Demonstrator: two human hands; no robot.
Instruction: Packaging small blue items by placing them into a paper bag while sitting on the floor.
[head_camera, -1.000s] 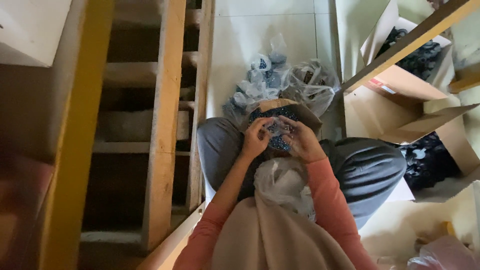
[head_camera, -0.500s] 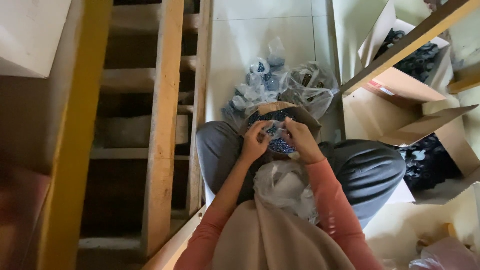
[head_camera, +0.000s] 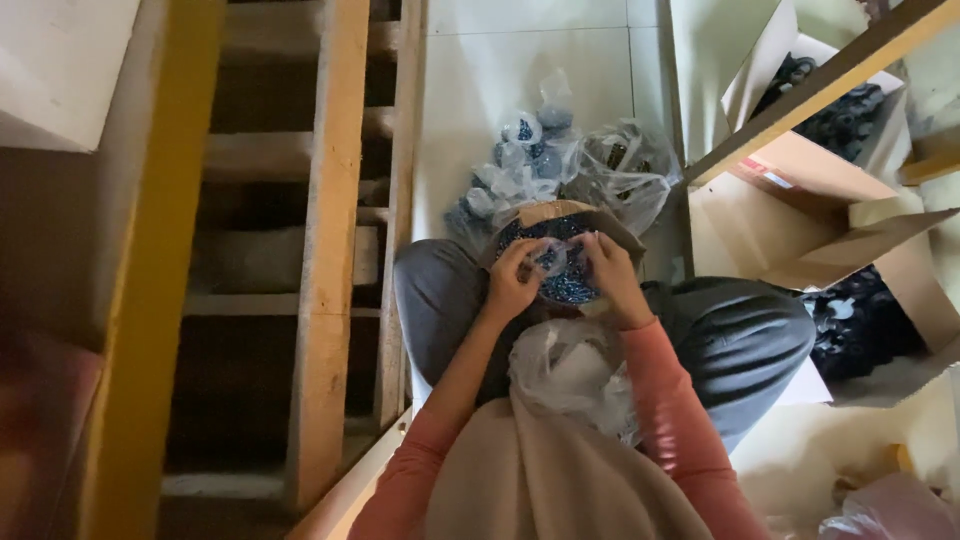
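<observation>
Fingers (head_camera: 532, 262) of the left hand (head_camera: 512, 280) and of the right hand (head_camera: 610, 275) are pinched narrow on a small clear plastic bag (head_camera: 553, 259), held between them near the middle of the frame. Both hands hover over an open cardboard box (head_camera: 590, 212) resting on the person's lap, filled with small dark blue parts (head_camera: 570, 288); what those parts are is hard to tell from this height. Just above the box in the frame, a heap of filled clear bags (head_camera: 520, 170) lies on the pale tiled floor (head_camera: 480, 90). At the right edge, larger cardboard cartons (head_camera: 800, 200) hold dark pieces. A wooden ladder-like frame (head_camera: 330, 250) fills the left half. A crumpled clear bag (head_camera: 570, 370) sits against the person's chest, below the hands.
</observation>
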